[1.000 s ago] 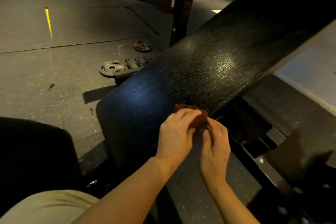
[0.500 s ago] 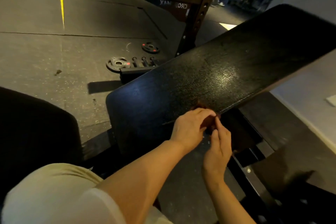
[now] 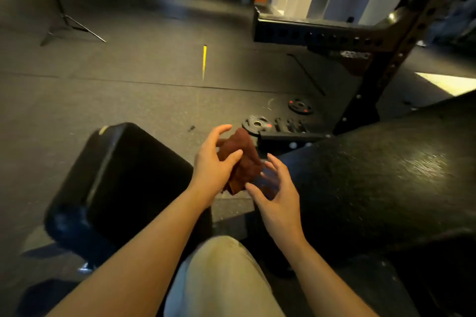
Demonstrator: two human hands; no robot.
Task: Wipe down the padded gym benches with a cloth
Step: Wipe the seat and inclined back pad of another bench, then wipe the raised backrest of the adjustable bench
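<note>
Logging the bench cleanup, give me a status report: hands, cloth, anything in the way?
Left hand holds brown cloth in the air; right hand open beside it. Cloth off both bench pads. Nothing in the way.

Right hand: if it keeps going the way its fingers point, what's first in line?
Probably the cloth. The right hand is open, its fingers aimed up-left at the cloth held by the left hand. Depth is unclear in this blurred frame.

Dim, warm indoor light; brighter daylight falls from the upper right, leaving a pale patch on the dark rubber floor (image 3: pixel 448 82). Glare sheens the black padded bench back (image 3: pixel 386 175). Motion blur smears the edges, and wide-angle bending curves them.
</note>
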